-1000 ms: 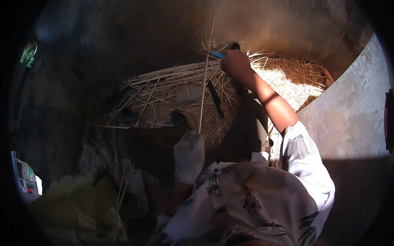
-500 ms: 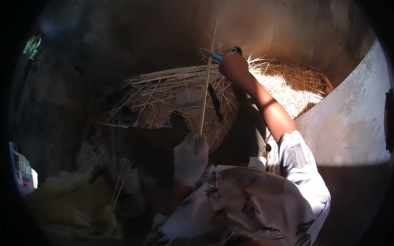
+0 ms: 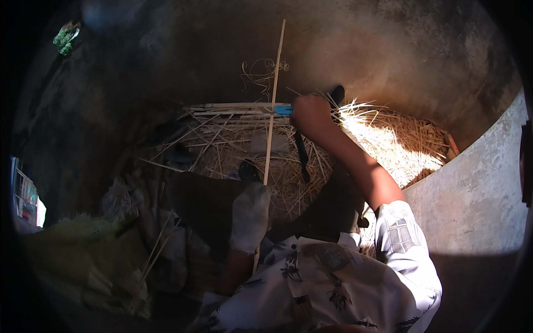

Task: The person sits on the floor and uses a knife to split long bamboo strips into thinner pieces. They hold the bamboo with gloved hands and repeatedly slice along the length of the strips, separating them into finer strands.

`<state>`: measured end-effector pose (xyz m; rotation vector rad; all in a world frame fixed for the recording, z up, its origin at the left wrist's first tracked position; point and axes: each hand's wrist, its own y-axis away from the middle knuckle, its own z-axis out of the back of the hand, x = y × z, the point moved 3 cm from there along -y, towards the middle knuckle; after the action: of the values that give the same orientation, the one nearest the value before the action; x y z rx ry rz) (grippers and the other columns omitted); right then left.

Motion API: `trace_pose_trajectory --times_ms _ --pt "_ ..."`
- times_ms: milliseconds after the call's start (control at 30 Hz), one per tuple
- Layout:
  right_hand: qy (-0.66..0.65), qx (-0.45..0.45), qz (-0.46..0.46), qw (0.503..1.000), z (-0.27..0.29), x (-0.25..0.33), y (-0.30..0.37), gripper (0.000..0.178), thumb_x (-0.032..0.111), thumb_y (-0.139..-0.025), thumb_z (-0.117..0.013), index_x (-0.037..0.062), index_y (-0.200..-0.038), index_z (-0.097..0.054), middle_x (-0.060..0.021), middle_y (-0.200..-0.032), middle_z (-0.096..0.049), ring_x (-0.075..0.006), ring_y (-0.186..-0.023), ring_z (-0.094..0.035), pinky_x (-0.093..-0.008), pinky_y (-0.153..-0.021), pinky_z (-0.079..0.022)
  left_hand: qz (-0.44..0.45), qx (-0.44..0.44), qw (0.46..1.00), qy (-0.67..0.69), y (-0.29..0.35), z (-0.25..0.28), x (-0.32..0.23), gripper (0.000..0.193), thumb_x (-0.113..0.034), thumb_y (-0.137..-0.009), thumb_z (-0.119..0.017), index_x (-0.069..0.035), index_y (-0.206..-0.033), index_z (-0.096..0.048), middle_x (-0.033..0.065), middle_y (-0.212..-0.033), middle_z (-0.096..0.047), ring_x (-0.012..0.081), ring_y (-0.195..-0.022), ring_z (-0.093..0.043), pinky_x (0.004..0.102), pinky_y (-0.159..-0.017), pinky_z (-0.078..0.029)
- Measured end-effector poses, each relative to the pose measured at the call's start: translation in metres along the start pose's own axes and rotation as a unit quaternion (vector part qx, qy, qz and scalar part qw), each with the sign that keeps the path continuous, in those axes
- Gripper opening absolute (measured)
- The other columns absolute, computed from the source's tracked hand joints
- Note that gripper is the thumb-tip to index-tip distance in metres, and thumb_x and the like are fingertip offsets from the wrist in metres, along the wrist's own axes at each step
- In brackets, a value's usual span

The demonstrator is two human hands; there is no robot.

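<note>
Strip (image 3: 270, 133), pale and slim, runs up the head view from lower centre toward the upper edge, thin curls (image 3: 256, 82) at its upper part. The gloved left hand (image 3: 251, 217) grips it at lower centre; the bare right hand (image 3: 312, 117) is closed on a blue tool (image 3: 283, 110) meeting it, upper centre. Shaving seems in hand; the next move likely calls for steady, even pressure.

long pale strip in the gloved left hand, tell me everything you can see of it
The long, narrow, straw-coloured strip looks like split wood or cane, nearly straight, its top leaning slightly right. The white-gloved left hand grips it, a short length showing below. Thin tan curls show by its upper part. The blue tool in the bare right hand overlaps it; contact is unclear.
</note>
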<state>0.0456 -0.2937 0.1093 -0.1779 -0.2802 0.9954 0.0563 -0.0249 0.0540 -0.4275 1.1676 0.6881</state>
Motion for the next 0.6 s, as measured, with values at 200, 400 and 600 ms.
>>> trace_pose_trajectory --times_ms 200,400,600 --pt "0.016 -0.116 -0.089 0.989 0.012 -0.047 -0.041 0.015 0.014 -0.079 -0.065 0.0023 -0.082 -0.073 -0.0205 -0.081 -0.072 -0.0382 -0.077 -0.072 -0.0495 -0.071 -0.058 -0.088 0.028 0.991 -0.096 0.008 -0.010 0.009 0.008 -0.008 -0.094 -0.055 -0.004 -0.095 -0.062 0.0151 -0.089 -0.060 0.0342 -0.081 -0.064 0.0445 -0.070 -0.053" --pt "-0.032 -0.090 -0.101 0.990 -0.011 -0.046 -0.013 0.016 0.016 -0.083 -0.064 0.0028 -0.083 -0.073 -0.0208 -0.081 -0.072 -0.0382 -0.078 -0.073 -0.0494 -0.072 -0.057 -0.091 0.052 0.988 -0.112 0.002 -0.013 0.018 0.007 -0.006 -0.089 -0.059 -0.006 -0.095 -0.060 0.0123 -0.090 -0.060 0.0323 -0.082 -0.066 0.0442 -0.069 -0.054" --pt "0.005 0.072 0.034 0.997 -0.036 0.001 0.058 0.013 0.020 -0.077 -0.070 0.0084 -0.079 -0.073 -0.0164 -0.072 -0.069 -0.0362 -0.071 -0.071 -0.0462 -0.066 -0.057 -0.181 -0.011 0.970 -0.161 -0.007 -0.012 0.028 0.009 -0.008 -0.088 -0.062 -0.008 -0.097 -0.061 0.0116 -0.090 -0.062 0.0316 -0.081 -0.066 0.0431 -0.067 -0.054"
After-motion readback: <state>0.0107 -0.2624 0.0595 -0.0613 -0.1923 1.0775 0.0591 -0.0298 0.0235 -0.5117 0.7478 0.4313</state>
